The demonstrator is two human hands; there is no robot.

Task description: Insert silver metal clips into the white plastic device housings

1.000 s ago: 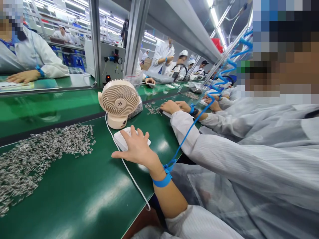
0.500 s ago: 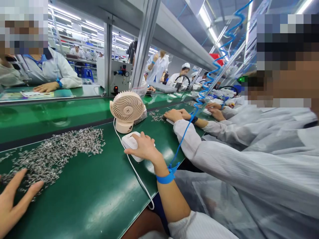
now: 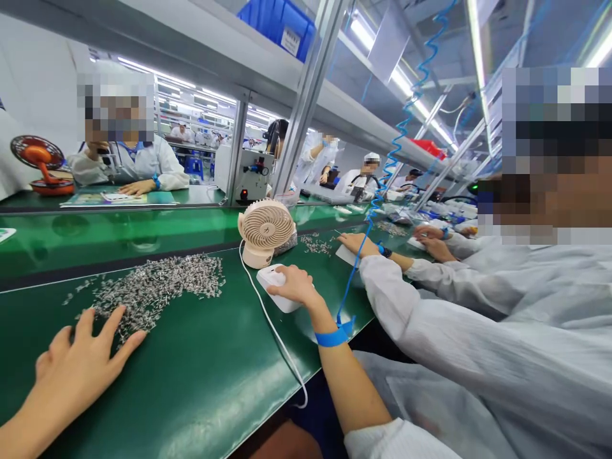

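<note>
My left hand is open over the green tabletop, fingers spread, with the fingertips at the near edge of a pile of small shiny metal parts. Beyond the middle of the bench, my right hand grips a white rounded box from its right side. The thumb lies across the box and the other fingers curl at its far side, partly hidden. A blue wrist strap with a coiled cord circles my right wrist.
A beige desk fan stands just behind the box, its white cable running over the bench edge. A clear bag of parts sits behind it. At right, a co-worker's hands work near a smaller scatter of parts. Another person sits opposite.
The view has swung left, so everything sits further right and more of my left hand shows. My right hand's fingers have drawn closer together around the white box.
</note>
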